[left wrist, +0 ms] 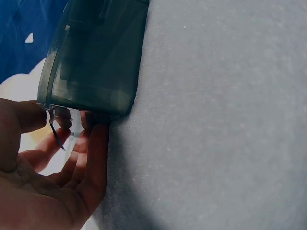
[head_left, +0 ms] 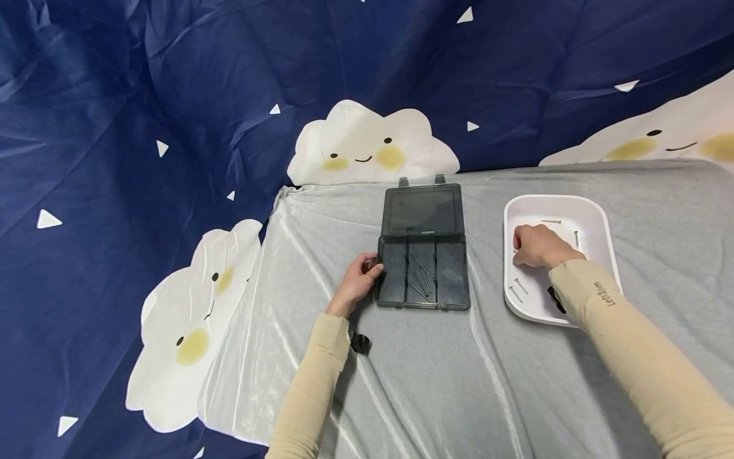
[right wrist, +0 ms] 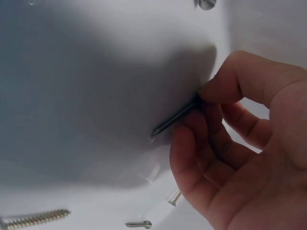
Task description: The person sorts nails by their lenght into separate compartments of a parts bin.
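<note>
A dark see-through compartment box (head_left: pixel 392 303) lies with its lid (head_left: pixel 422 209) folded back. Thin nails (head_left: pixel 420 262) lie in its middle compartment. My left hand (head_left: pixel 357 280) holds the box's left side, its thumb at the upper edge and the fingers lower down in the left wrist view. Inside a white tray (head_left: pixel 609 252), my right hand (head_left: pixel 539 246) pinches a dark nail (right wrist: pixel 175 118) between thumb and fingers, its pointed end sticking out low over the tray floor. Around that hand lie loose screws, among them a long threaded screw (right wrist: pixel 38 219) and a short one (right wrist: pixel 139 224).
Grey cloth (head_left: pixel 427 376) covers the table, with folds running toward the front. A dark blue curtain (head_left: pixel 504 76) with clouds hangs behind and to the left. The tray stands right of the box, with a strip of cloth between them.
</note>
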`<action>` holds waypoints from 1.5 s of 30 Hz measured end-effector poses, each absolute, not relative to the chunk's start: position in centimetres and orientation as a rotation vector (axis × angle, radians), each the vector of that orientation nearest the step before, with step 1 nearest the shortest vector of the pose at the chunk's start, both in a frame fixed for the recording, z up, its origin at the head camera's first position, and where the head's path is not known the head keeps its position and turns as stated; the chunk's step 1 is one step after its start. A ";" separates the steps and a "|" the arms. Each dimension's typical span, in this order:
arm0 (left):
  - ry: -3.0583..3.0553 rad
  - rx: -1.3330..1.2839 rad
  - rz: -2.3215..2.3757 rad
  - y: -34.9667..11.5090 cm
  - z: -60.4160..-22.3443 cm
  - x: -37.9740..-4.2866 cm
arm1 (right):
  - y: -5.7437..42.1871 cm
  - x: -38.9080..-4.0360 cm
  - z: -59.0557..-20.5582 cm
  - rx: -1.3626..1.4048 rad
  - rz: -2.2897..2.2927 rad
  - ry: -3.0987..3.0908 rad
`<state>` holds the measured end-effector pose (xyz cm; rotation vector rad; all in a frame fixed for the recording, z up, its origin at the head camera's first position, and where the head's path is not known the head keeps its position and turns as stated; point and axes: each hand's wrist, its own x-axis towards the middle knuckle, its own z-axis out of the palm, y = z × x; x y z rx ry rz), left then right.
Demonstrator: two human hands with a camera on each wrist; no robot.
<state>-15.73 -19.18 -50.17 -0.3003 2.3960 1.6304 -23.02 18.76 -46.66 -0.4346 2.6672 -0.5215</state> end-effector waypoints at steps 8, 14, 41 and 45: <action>2.388 -0.310 1.626 -19.2 -50.1 -15.7 | 18.8 -22.9 -46.7 -0.441 -0.510 2.676; 2.400 -0.302 1.608 -19.2 -50.2 -15.7 | 18.7 -22.8 -46.5 -0.422 -0.517 2.673; 2.371 -0.323 1.593 -19.1 -49.8 -15.7 | 19.0 -22.6 -46.3 -0.416 -0.554 2.697; 2.385 -0.316 1.601 -19.2 -49.8 -15.7 | 19.1 -22.7 -46.1 -0.427 -0.566 2.704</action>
